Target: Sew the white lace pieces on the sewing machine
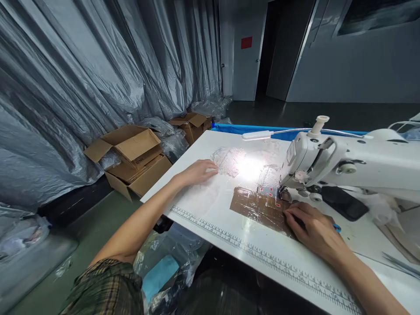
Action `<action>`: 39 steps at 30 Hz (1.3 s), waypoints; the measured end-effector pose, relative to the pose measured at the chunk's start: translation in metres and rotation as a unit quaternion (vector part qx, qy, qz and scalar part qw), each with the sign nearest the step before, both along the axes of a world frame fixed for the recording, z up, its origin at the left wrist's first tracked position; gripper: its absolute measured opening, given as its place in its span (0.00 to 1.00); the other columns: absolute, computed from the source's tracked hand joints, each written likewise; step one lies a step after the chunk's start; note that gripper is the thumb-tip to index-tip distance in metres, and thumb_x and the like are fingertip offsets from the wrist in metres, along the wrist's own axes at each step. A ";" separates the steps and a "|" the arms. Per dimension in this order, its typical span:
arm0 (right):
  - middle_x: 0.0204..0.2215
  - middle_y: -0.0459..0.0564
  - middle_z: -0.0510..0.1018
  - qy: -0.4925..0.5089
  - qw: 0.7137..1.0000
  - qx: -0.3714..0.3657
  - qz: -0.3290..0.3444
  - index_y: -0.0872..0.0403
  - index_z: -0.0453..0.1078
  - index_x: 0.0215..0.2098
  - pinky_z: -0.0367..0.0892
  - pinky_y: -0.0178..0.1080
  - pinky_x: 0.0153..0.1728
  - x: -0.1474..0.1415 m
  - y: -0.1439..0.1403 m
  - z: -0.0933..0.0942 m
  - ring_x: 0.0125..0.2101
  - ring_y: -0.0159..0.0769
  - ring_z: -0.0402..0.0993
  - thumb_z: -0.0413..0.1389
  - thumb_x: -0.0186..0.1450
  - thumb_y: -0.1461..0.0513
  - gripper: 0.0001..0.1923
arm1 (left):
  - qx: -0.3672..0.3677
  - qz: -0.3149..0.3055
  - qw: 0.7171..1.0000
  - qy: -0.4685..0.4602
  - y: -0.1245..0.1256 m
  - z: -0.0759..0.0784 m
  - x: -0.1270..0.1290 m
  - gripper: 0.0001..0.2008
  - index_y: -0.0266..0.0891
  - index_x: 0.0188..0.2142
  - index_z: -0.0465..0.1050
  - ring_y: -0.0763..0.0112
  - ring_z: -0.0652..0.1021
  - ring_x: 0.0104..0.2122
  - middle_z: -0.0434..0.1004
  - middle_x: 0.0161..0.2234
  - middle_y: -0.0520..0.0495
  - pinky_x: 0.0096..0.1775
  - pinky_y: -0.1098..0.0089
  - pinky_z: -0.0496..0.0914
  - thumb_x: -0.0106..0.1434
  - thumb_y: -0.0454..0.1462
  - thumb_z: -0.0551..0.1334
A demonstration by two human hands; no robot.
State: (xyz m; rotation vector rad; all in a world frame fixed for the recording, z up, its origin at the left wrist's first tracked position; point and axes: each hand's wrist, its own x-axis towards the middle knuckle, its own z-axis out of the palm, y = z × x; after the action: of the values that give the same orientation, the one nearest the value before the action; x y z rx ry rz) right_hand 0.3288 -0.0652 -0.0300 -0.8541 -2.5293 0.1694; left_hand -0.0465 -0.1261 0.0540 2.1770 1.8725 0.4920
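My left hand point(198, 171) lies flat on the white table point(216, 218), its fingertips touching a crumpled piece of clear plastic point(228, 159) under the lamp's glare. My right hand point(313, 227) rests on the table just in front of the needle area of the white sewing machine point(348, 162), fingers curled over something blue that barely shows; I cannot tell what it is. Its fingertips touch a brown taped patch point(257, 208) beside small pieces with red marks point(271, 192).
A slim lamp point(259, 135) on a bent arm lights the table. A dark phone-like slab point(344, 203) lies under the machine. A printed ruler point(262, 256) runs along the table's front edge. Open cardboard boxes point(131, 157) stand on the floor left, before plastic sheeting.
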 end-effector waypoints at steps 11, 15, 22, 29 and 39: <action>0.21 0.46 0.72 -0.013 0.979 -0.048 -0.198 0.51 0.62 0.21 0.53 0.36 0.19 0.005 0.007 0.000 0.19 0.34 0.65 0.48 0.64 0.49 0.19 | 0.053 0.101 0.990 -0.083 -0.036 -0.052 -0.010 0.12 0.39 0.31 0.74 0.67 0.74 0.36 0.73 0.36 0.46 0.37 0.67 0.69 0.61 0.45 0.60; 0.21 0.45 0.71 0.024 0.981 -0.050 -0.186 0.51 0.61 0.21 0.55 0.36 0.20 0.006 0.008 0.001 0.19 0.33 0.64 0.49 0.64 0.51 0.18 | 0.072 0.088 0.989 -0.099 -0.033 -0.045 0.000 0.11 0.39 0.32 0.75 0.68 0.75 0.36 0.74 0.39 0.46 0.36 0.68 0.70 0.62 0.44 0.59; 0.26 0.50 0.73 0.110 0.993 -0.045 -0.020 0.52 0.65 0.25 0.65 0.38 0.29 -0.006 -0.002 0.004 0.26 0.34 0.69 0.49 0.67 0.54 0.15 | 0.120 0.011 0.988 -0.095 -0.032 -0.028 0.035 0.09 0.39 0.33 0.72 0.68 0.77 0.39 0.77 0.38 0.48 0.41 0.65 0.71 0.66 0.40 0.58; 0.52 0.59 0.69 0.193 0.966 -0.141 0.095 0.52 0.64 0.56 0.64 0.50 0.51 -0.017 -0.024 0.013 0.52 0.46 0.66 0.52 0.66 0.55 0.22 | 0.034 -0.208 0.970 -0.121 -0.035 -0.018 0.113 0.07 0.36 0.40 0.68 0.72 0.77 0.33 0.77 0.34 0.47 0.35 0.70 0.71 0.69 0.38 0.54; 0.27 0.45 0.71 0.122 0.783 -0.593 0.144 0.56 0.71 0.34 0.62 0.32 0.25 -0.020 -0.023 0.025 0.25 0.29 0.63 0.61 0.59 0.48 0.19 | -0.056 -0.123 0.945 -0.299 -0.017 -0.004 0.119 0.14 0.39 0.49 0.68 0.73 0.76 0.33 0.75 0.36 0.48 0.33 0.73 0.71 0.65 0.40 0.61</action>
State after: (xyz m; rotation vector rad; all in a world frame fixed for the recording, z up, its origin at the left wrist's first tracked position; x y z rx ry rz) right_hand 0.3093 -0.0886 -0.0052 -0.7092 -2.0689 1.9657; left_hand 0.0727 -0.1430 0.0501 1.8652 1.2553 0.8514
